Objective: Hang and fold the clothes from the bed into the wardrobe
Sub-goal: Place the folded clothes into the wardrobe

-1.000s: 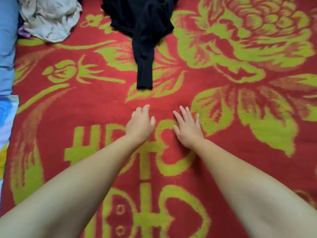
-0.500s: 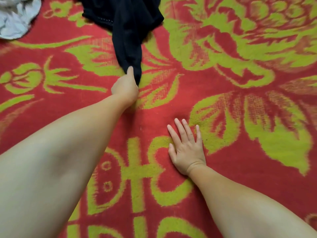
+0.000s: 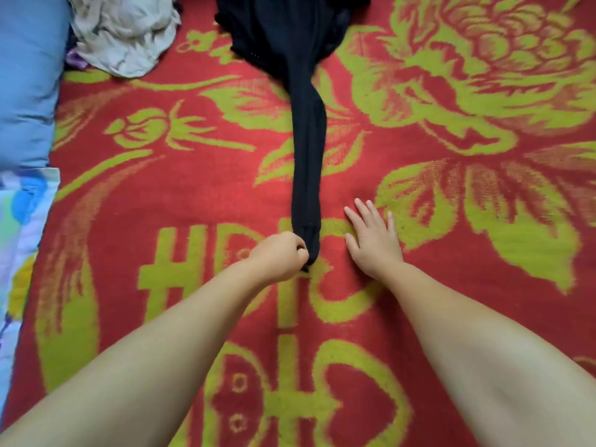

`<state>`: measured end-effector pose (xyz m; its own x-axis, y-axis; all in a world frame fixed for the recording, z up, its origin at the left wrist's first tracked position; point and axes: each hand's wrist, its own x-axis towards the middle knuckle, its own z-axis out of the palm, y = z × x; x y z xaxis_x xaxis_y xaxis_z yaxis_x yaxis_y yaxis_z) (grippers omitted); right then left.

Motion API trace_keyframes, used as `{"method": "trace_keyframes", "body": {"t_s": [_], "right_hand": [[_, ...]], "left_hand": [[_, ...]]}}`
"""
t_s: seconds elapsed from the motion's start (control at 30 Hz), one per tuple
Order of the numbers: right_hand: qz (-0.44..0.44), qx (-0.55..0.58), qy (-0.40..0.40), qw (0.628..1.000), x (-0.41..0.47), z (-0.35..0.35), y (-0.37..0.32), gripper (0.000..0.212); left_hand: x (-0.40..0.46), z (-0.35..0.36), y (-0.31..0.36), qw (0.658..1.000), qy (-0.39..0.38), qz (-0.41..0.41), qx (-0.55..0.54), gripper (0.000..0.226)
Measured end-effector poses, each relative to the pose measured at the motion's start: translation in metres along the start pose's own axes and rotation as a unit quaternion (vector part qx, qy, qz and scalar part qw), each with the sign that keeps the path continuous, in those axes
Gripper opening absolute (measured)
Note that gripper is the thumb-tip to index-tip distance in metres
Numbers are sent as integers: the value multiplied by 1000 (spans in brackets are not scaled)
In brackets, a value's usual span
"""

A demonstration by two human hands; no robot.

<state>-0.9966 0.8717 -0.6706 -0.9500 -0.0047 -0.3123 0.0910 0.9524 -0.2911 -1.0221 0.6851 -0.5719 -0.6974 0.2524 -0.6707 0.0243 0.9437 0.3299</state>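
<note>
A black garment [image 3: 290, 37] lies bunched at the top of the bed, with one long sleeve [image 3: 308, 156] stretched straight toward me. My left hand [image 3: 279, 258] grips the cuff end of that sleeve in a fist. My right hand [image 3: 374, 240] rests flat on the red and green blanket [image 3: 451, 285], fingers straight, just right of the cuff and apart from it. A crumpled beige garment [image 3: 125, 30] sits at the top left.
A blue pillow [image 3: 29, 75] lies along the left edge, with a patterned pale sheet [image 3: 19, 240] below it. The blanket covers the whole bed surface around my forearms.
My left hand reached up, took hold of the black sleeve's end and pulled it toward me, stretching the sleeve out. My right hand stayed flat on the blanket.
</note>
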Motion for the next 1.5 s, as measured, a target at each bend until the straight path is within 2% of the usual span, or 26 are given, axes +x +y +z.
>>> {"method": "trace_keyframes", "body": {"t_s": [0.07,0.13,0.17,0.27,0.3,0.33,0.4,0.5,0.63,0.7,0.8,0.93,0.97,1.07,1.17,1.3,1.37,1.43,1.47,1.5], "right_hand": [[29,99,-43,994,-17,-19,-7,48],[91,244,-78,962,-39,-45,-20,45],[134,332,-101,928,-51,-58,-29,47],[222,576,-191,763,-80,-99,-64,57],[227,608,-196,735,-84,-113,-74,61],[225,623,-191,724,-88,-128,-84,64],[206,604,-170,751,-98,-159,-105,52],[177,558,-138,799,-128,-203,-128,14],[95,533,-112,834,-178,-274,-142,21],[54,531,-113,838,-204,-318,-150,19],[-1,484,-93,870,-234,-382,-166,14],[-71,405,-81,908,-278,-455,-203,10],[-85,386,-91,914,-289,-468,-212,10],[-115,348,-119,923,-321,-494,-229,28],[-111,363,-112,918,-346,-507,-223,29],[-18,362,-94,927,-362,-501,-168,21],[69,269,-94,956,-360,-482,-135,20],[115,76,-91,986,-358,-463,-113,29],[117,6,-92,989,-359,-454,-109,41],[108,-6,-103,989,-359,-445,-112,59]], "left_hand": [[-43,10,0,997,-44,5,-64,31],[-82,11,6,987,-81,7,-135,31],[-96,9,10,982,-99,15,-157,31],[-143,-6,30,973,-163,58,-151,31],[-160,-12,39,970,-187,73,-134,32],[-176,-17,47,967,-210,84,-116,33],[-206,-25,60,962,-237,98,-91,35],[-244,-33,67,963,-213,111,-119,35],[-291,-56,49,968,-84,126,-202,40],[-305,-68,30,956,-34,121,-263,41],[-316,-87,17,939,39,102,-326,45],[-330,-109,36,942,159,119,-270,68],[-333,-112,45,941,185,142,-243,65],[-344,-115,68,941,207,191,-186,33],[-349,-110,71,945,217,185,-158,16],[-350,-108,37,958,210,105,-165,32],[-355,-116,26,961,224,97,-130,30],[-370,-128,34,958,241,126,-90,28],[-378,-133,45,955,245,149,-70,28],[-387,-138,60,951,249,177,-48,30]]}}
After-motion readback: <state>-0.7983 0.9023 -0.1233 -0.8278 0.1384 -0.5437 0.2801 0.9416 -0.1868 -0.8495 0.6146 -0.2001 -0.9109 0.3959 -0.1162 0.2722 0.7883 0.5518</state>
